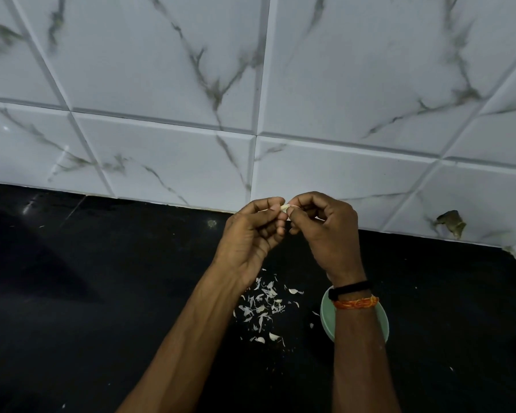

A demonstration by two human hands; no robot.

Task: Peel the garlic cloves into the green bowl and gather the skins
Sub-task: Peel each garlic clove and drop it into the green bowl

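— What room do I have?

— Both hands are raised by the tiled wall. Left hand and right hand meet, fingers pinching one garlic clove between them. Dark desk lies open to the left.

— And what's hidden?

— The green bowl (only its rim shows) sits under my right wrist, its contents covered. The skins lie scattered just left of it.

A black bench carries a scatter of pale garlic skins and, just right of them, a green bowl.
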